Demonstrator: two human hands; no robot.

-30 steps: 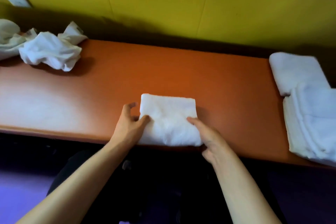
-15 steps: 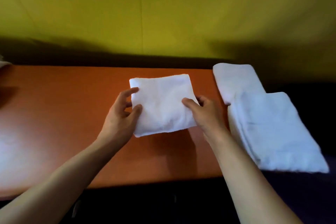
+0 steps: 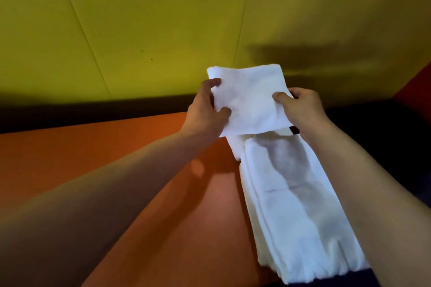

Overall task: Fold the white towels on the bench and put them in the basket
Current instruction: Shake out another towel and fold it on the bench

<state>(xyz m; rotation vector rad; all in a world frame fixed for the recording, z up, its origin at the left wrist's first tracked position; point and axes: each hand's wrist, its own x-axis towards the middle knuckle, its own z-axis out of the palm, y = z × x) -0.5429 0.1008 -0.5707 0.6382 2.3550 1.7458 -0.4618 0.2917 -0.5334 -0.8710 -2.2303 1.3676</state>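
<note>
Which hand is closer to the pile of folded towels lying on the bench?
Right. The right hand holds the folded towel directly above the pile's far end; the left hand grips the towel's other side, over the orange bench.

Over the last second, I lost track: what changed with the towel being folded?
The folded towel went from lying on the bench to being lifted and carried rightward; it now hangs above the stack of folded towels. The left hand and right hand kept pinching its two sides throughout. The stack stayed put at the bench's right end.
</note>
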